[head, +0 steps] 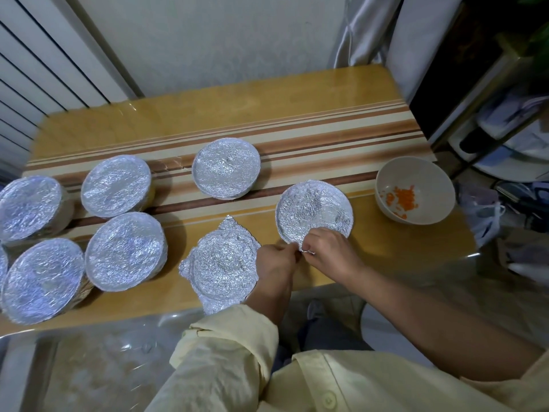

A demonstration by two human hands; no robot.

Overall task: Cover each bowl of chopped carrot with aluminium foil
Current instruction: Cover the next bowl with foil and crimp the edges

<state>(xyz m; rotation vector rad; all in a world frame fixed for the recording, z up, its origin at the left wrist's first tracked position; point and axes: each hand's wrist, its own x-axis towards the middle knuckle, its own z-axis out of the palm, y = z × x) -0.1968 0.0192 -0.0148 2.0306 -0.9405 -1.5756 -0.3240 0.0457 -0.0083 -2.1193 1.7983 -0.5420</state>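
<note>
Left grip (pixel 276 258) and right grip (pixel 328 248) pinch the foil edge (pixel 303 242) at the near rim of the covered bowl (pixel 315 208)

A single wide-angle view from the person's head looks forward and steeply down onto the table (pixel 386 263). The table's far edge crosses the upper third of the frame, against a wall (pixel 237 40). The lens bows straight lines towards the frame's edges. The camera is close: the left hand (pixel 274 263) and right hand (pixel 329 251) meet just below centre, at the foil (pixel 315 209) of one bowl, and the yellow sleeves (pixel 225 352) fill the bottom.
</note>
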